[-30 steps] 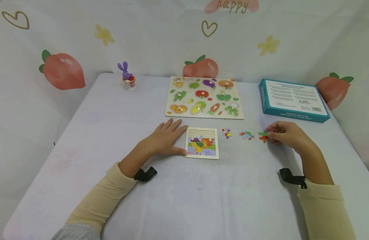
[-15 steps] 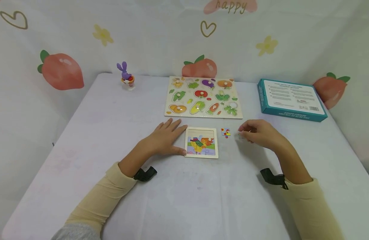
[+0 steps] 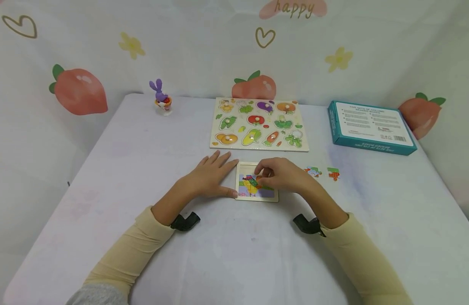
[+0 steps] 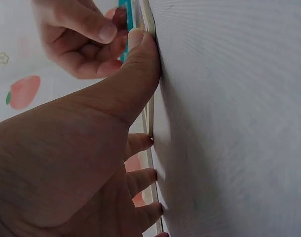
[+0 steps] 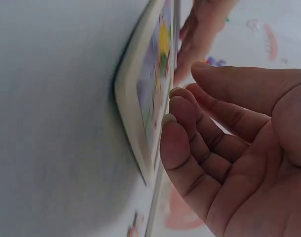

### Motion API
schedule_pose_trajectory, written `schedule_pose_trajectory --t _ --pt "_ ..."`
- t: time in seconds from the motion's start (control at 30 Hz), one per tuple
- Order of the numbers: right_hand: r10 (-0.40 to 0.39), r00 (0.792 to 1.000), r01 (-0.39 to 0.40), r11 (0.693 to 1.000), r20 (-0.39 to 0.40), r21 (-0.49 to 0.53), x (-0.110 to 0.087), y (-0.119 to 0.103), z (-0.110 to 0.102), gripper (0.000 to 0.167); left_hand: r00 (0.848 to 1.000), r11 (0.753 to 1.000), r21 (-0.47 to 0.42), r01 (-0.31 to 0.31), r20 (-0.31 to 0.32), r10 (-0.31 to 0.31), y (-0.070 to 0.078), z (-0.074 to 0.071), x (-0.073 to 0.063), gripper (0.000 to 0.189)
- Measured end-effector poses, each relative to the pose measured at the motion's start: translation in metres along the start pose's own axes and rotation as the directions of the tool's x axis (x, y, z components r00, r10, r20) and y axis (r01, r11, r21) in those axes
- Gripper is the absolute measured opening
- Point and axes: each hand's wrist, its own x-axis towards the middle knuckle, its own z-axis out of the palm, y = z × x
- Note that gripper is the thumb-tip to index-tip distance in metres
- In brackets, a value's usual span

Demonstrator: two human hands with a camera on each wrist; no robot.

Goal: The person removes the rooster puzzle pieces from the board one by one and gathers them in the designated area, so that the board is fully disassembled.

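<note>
Writing: the cloth backdrop [image 3: 200, 46] carries the word "happy" in thin script. The teal cardboard box [image 3: 373, 125] bears a white label whose heading reads in part "FIVE SETS OF" and "BEADED BOXES"; the smaller lines below are too blurred to read. A barcode sits at the label's lower right corner, and the box's front side carries inverted print.

Materials and position: the small square puzzle frame [image 3: 256, 200], pale wood with rounded corners, lies flat on the white tablecloth [image 3: 227, 258], between the two hands. Interlocking pieces fill its lower part with a glossy yellow, green and orange picture; a plain wood strip shows along the top. Two loose puzzle pieces [image 3: 333, 173] lie to its right, knobbed at the edges.

Hands: the left hand [image 3: 207, 176] is spread wide, thumb and forefinger touching the frame's left edge. The right hand [image 3: 282, 174] is above the frame, fingers curled and thumb near them; whether it pinches a piece cannot be told.

Behind the frame lies a flat rectangular vegetable board [image 3: 258, 132] with raised knobs. A purple rabbit figurine [image 3: 162, 99] stands at the table's far left.
</note>
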Motion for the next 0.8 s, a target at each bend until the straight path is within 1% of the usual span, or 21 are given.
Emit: schedule_pose_trajectory --t 0.1,0.27,0.4,0.63,0.8 --pt "0.000 0.999 0.000 1.000 0.038 0.005 0.007 -0.004 0.006 0.022 1.000 1.000 -0.003 -0.002 0.001 0.002 0.001 -0.001 -0.001 0.102" --pt "0.034 0.996 -0.033 0.999 0.078 -0.011 0.012 -0.006 0.011 0.030 1.000 1.000 0.004 -0.008 -0.002 0.008 0.002 -0.001 -0.001 0.101" --pt "0.048 0.996 -0.047 0.999 0.071 -0.015 0.012 -0.008 0.013 0.031 1.000 1.000 0.008 -0.007 -0.004 0.007 0.001 0.000 0.000 0.100" --pt "0.030 0.998 -0.029 0.999 0.046 -0.022 0.014 -0.011 0.018 0.030 1.000 1.000 0.007 0.000 -0.003 0.000 0.000 0.001 0.000 0.101" --pt "0.035 0.999 -0.034 0.999 0.023 -0.022 0.015 -0.012 0.020 0.031 1.000 1.000 0.007 0.001 -0.005 -0.001 0.000 0.001 0.000 0.101"
